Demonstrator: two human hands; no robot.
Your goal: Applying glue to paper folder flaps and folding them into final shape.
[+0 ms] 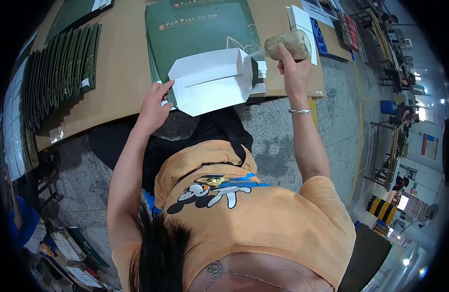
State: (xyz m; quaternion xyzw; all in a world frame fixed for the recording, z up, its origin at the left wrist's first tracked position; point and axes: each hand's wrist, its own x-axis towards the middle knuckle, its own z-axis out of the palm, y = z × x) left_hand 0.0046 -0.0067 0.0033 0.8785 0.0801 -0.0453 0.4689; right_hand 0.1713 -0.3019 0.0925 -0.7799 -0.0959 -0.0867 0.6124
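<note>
White and many-sided, with slanted corners and a dark line running along its middle, the paper piece (207,91) lies over the near edge of the green stack (197,36) on the brown worktop (122,53). Pale lettering beside a small reddish emblem crosses the stack's far part, with a fine golden line drawing toward its right side. Left of the stack's near edge, the left hand (157,103) has a narrow grip on the paper's left end, while the right hand (293,70), right of the stack, wraps its grip around a stained, lumpy bottle (292,43), nozzle pointing toward the stack.
</note>
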